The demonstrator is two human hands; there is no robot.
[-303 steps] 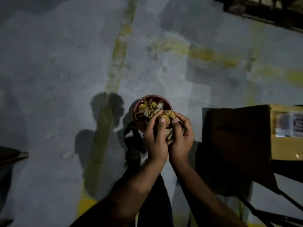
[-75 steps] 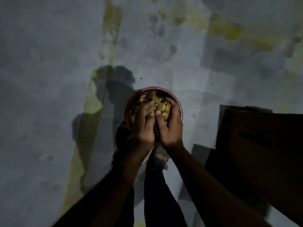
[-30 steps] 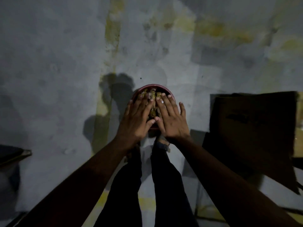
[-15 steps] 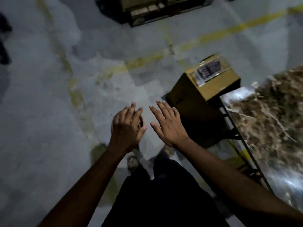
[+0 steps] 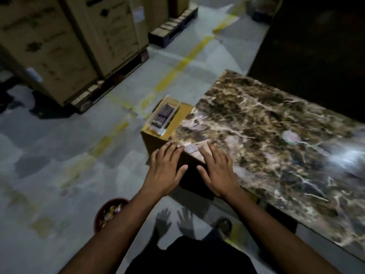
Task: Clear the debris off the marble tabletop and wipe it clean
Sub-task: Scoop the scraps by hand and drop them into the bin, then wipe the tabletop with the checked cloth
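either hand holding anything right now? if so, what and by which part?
Nothing is held. The left hand and the right hand are both open with fingers spread, at the near corner of the marble tabletop; contact can't be told.

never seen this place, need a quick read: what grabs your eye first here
The brown, white-veined marble tabletop fills the right side, glaring at its far right. Two bare hands hover open at its near-left corner: the left hand and the right hand. On the grey floor at lower left sits a round red bowl of yellowish scraps.
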